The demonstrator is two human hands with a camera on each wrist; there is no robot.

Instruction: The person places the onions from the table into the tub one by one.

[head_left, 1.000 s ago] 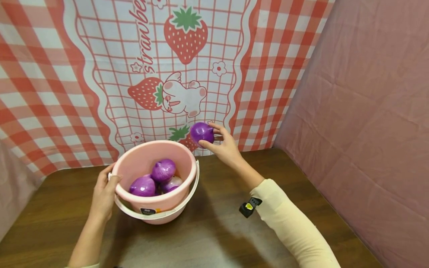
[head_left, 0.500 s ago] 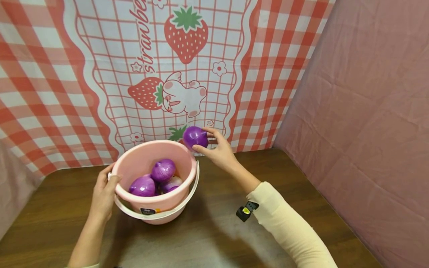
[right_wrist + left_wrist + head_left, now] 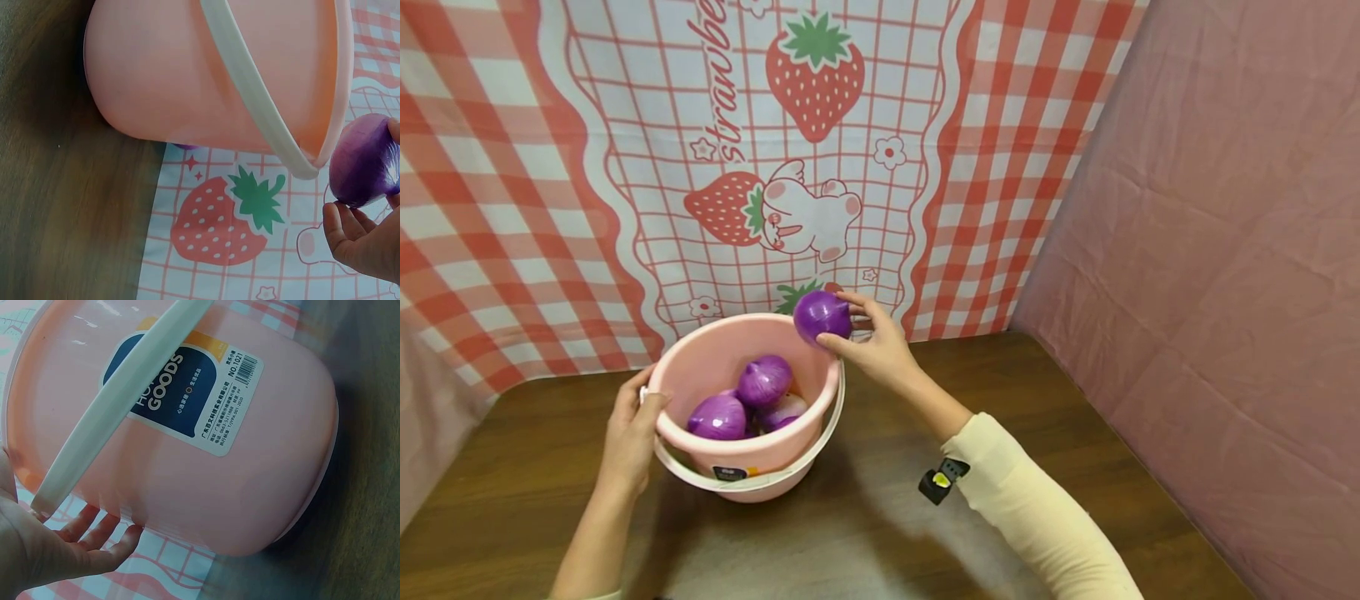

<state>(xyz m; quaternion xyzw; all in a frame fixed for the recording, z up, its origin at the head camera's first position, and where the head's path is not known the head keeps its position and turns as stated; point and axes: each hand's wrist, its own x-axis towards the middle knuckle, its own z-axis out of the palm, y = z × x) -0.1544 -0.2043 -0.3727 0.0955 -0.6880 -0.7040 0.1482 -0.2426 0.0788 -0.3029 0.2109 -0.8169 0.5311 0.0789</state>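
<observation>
My right hand [image 3: 877,342] holds a shiny purple onion [image 3: 820,317] between thumb and fingers, over the right rear rim of a pink bucket [image 3: 745,454]. In the right wrist view the onion [image 3: 362,162] appears beside the bucket's rim. My left hand [image 3: 634,429] grips the bucket's left side at the rim, thumb over the edge. The left wrist view shows its fingers [image 3: 103,534] against the outer wall. Inside the bucket lie several purple onions [image 3: 765,379], one of them paler and partly hidden.
The bucket's white handle [image 3: 760,482] hangs down across its front. Beneath is a dark wooden table [image 3: 955,533]. A strawberry-print cloth [image 3: 887,83] hangs behind, and a pink cloth [image 3: 1210,208] borders the right. A purple bit [image 3: 185,146] shows behind the bucket in the right wrist view.
My right hand has carried the onion left and slightly down, from right of the bucket to its rim. The left hand and bucket have stayed in place.
</observation>
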